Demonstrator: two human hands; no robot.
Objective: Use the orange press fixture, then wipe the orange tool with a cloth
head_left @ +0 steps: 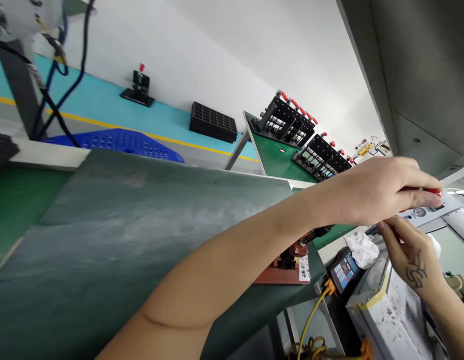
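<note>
My left hand (pixel 382 192) reaches far to the right across the green mat (pixel 141 235), its fingers closed around a slim red handle (pixel 429 191) that pokes out by the fingertips. Just below it my right hand (pixel 410 255), with a dark tattoo on its back, curls its fingers up toward a small red piece under the left hand; what it grips is hidden. Both hands hover over a white machine (pixel 389 310) and its grey control panel (pixel 423 212). Under my left wrist a red-brown fixture (pixel 288 262) sits on the mat's edge.
A keypad controller (pixel 342 272) with an orange cable and a crumpled white cloth (pixel 363 249) lie beside the machine. Black racks with red-tipped clamps (pixel 288 120) stand on a green bench behind. A black tray (pixel 212 121) and a blue crate (pixel 119 142) sit farther back.
</note>
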